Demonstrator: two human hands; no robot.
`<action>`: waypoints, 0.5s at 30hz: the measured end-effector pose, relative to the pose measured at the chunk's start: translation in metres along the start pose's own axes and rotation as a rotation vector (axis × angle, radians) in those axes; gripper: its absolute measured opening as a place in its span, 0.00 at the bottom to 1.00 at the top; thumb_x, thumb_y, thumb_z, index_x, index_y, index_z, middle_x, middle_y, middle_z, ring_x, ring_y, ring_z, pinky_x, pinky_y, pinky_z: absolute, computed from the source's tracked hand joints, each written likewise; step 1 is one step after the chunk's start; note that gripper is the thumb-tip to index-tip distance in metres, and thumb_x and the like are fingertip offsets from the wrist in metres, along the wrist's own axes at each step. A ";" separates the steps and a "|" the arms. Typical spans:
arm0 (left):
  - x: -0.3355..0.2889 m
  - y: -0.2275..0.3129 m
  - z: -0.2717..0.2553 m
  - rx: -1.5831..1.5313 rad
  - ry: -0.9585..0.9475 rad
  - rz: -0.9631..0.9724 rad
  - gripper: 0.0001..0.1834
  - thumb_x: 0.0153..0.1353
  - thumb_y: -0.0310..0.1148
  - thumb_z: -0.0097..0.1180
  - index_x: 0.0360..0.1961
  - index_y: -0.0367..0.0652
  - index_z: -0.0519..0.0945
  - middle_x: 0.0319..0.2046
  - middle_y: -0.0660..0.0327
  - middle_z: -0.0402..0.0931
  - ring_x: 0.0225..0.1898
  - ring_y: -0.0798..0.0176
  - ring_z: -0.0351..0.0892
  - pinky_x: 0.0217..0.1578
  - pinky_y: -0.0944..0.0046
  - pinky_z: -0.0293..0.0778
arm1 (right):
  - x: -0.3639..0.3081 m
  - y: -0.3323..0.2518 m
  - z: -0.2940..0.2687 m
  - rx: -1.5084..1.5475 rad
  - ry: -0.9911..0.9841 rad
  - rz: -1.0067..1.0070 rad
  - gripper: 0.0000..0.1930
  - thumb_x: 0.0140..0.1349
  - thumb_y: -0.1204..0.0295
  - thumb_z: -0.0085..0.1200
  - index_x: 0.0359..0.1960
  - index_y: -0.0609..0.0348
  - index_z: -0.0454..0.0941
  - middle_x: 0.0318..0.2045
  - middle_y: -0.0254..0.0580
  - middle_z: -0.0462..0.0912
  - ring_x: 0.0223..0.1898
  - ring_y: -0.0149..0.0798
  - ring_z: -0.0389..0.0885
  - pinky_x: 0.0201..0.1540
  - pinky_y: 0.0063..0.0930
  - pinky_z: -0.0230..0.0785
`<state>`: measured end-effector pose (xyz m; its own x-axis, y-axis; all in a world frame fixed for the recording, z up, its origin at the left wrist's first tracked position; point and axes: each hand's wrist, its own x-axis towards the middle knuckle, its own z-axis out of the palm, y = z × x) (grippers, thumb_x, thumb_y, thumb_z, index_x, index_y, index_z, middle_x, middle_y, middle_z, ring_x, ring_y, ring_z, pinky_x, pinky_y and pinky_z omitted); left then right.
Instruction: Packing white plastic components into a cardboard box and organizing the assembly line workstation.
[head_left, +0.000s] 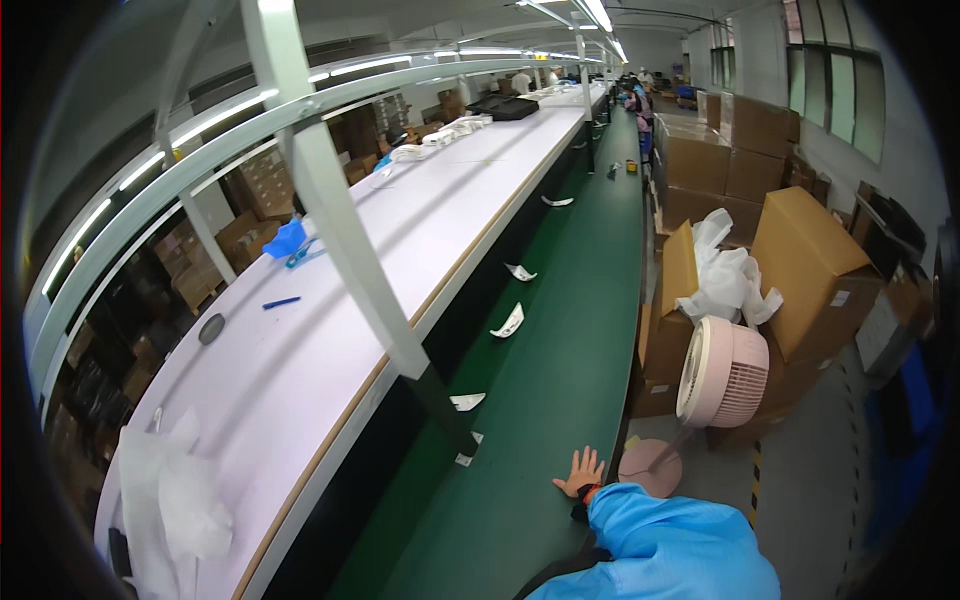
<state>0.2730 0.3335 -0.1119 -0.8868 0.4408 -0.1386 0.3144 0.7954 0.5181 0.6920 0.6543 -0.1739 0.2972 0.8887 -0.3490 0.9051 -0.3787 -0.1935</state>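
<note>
My right hand (pixel 580 473) lies palm down with its fingers spread on the green conveyor belt (pixel 560 390), near the belt's right edge. It holds nothing. The arm wears a blue sleeve (pixel 660 540), and a dark band with an orange-red strip sits at the wrist. Farther along, small white curved pieces rest apart from each other on the belt; one piece (pixel 509 321) is ahead and to the left of my hand, and another piece (pixel 467 402) is beside a post. I cannot make out what they are. My left hand is out of view.
On the left runs a long white table (pixel 300 350) with a blue pen (pixel 281 303) and white wrapping (pixel 190 490). A metal post (pixel 350 220) stands between table and belt. To the right are a pink fan (pixel 722 373) and an open carton (pixel 670 350).
</note>
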 end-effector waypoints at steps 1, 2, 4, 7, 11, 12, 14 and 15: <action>-0.001 -0.007 -0.001 -0.035 -0.008 -0.012 0.29 0.53 0.36 0.56 0.50 0.22 0.69 0.48 0.41 0.75 0.49 0.44 0.75 0.51 0.52 0.68 | -0.007 -0.001 -0.005 -0.056 -0.074 -0.018 0.54 0.54 0.32 0.41 0.71 0.56 0.34 0.71 0.54 0.27 0.72 0.55 0.24 0.68 0.58 0.22; -0.002 -0.014 -0.001 -0.070 -0.017 -0.024 0.28 0.53 0.36 0.56 0.50 0.23 0.70 0.47 0.41 0.75 0.49 0.44 0.75 0.51 0.52 0.68 | -0.001 0.005 0.009 -0.049 -0.088 -0.048 0.61 0.46 0.28 0.47 0.71 0.56 0.33 0.71 0.54 0.26 0.71 0.57 0.23 0.68 0.59 0.23; -0.018 -0.032 -0.004 -0.147 -0.021 -0.071 0.28 0.53 0.36 0.56 0.49 0.23 0.70 0.47 0.41 0.75 0.48 0.44 0.75 0.50 0.52 0.69 | -0.010 0.002 0.001 -0.114 -0.143 -0.116 0.63 0.44 0.29 0.51 0.71 0.55 0.33 0.71 0.54 0.26 0.71 0.57 0.23 0.67 0.60 0.26; -0.033 -0.011 -0.009 -0.005 -0.025 -0.073 0.26 0.53 0.36 0.58 0.47 0.24 0.70 0.42 0.39 0.77 0.44 0.40 0.77 0.47 0.50 0.72 | -0.016 0.007 -0.013 -0.214 -0.247 -0.188 0.66 0.40 0.33 0.59 0.71 0.54 0.32 0.71 0.54 0.27 0.71 0.57 0.25 0.67 0.61 0.31; -0.045 -0.006 -0.010 0.131 -0.005 -0.101 0.26 0.53 0.41 0.59 0.42 0.26 0.71 0.35 0.40 0.78 0.38 0.44 0.80 0.41 0.50 0.74 | -0.030 0.010 -0.008 -0.218 -0.317 -0.230 0.66 0.39 0.38 0.65 0.71 0.51 0.32 0.71 0.53 0.27 0.71 0.57 0.26 0.66 0.61 0.39; -0.049 -0.005 -0.013 0.115 0.030 -0.095 0.25 0.53 0.41 0.57 0.41 0.26 0.72 0.33 0.41 0.78 0.36 0.46 0.80 0.39 0.51 0.74 | -0.036 0.009 -0.002 -0.219 -0.317 -0.235 0.66 0.39 0.38 0.65 0.71 0.51 0.32 0.71 0.53 0.27 0.71 0.57 0.26 0.66 0.61 0.39; -0.053 -0.003 -0.013 0.134 0.051 0.009 0.25 0.53 0.41 0.56 0.40 0.26 0.72 0.33 0.42 0.78 0.35 0.46 0.80 0.38 0.52 0.74 | -0.046 0.013 0.008 -0.193 -0.292 -0.210 0.63 0.42 0.40 0.65 0.71 0.46 0.33 0.72 0.48 0.27 0.72 0.54 0.26 0.67 0.59 0.38; -0.056 -0.004 -0.015 0.159 0.067 0.113 0.24 0.53 0.40 0.56 0.40 0.26 0.72 0.33 0.42 0.78 0.34 0.45 0.79 0.38 0.52 0.73 | -0.053 0.018 0.008 -0.212 -0.291 -0.206 0.59 0.47 0.40 0.62 0.71 0.46 0.33 0.72 0.47 0.27 0.72 0.54 0.27 0.67 0.59 0.37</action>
<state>0.3161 0.2991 -0.0935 -0.8616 0.5068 -0.0284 0.4580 0.8003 0.3870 0.6899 0.5987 -0.1666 0.0322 0.8189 -0.5730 0.9882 -0.1119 -0.1043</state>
